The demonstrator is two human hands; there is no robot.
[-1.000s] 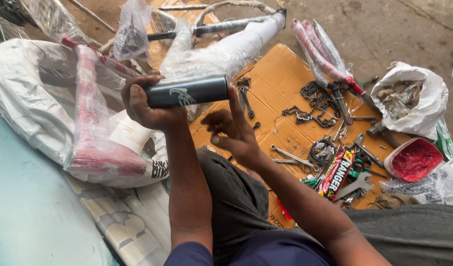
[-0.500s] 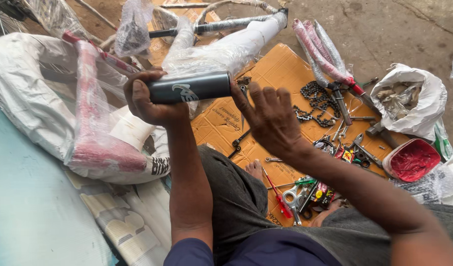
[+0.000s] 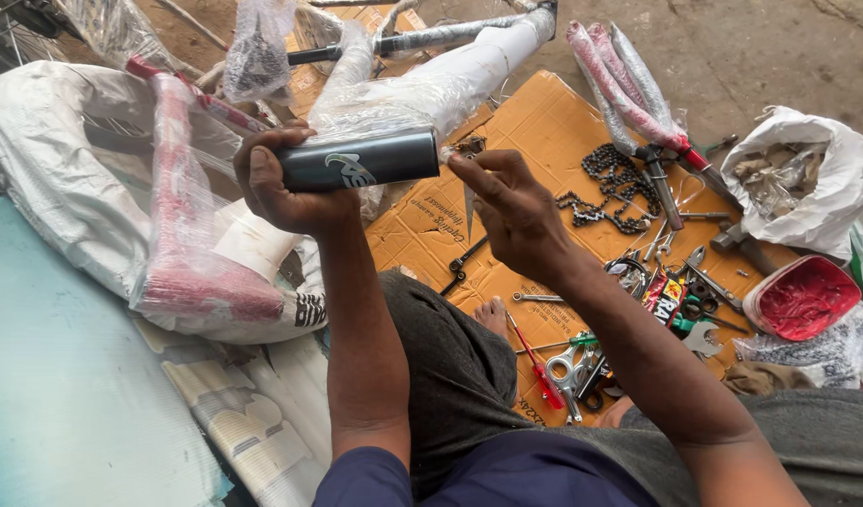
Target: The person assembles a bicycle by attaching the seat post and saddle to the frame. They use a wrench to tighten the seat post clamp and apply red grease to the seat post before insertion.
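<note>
Head view, looking down past the person's knees: the left hand is clenched around a dark metal tube, gripping its left end and holding it level above the floor, with the tube's free end pointing toward the right hand. The right hand is just beside that free end, its fingers pinched together at the tube's rim; whether they hold some small part there I cannot tell, as the spot is too small to read.

Behind the left hand lies a bicycle frame wrapped in clear plastic, and to its left a red frame part in plastic wrap rests on a white sack.

Beneath and beyond the right hand a flattened cardboard sheet covers the concrete floor. On it, beyond the right hand, lies a bicycle chain. Nearer the person, beside the right forearm, are a red-handled screwdriver, a spanner and pliers. Farther to the right sit a red bowl and a white plastic bag of metal parts. Red wrapped tubes lie beyond the chain, well apart from both hands.
</note>
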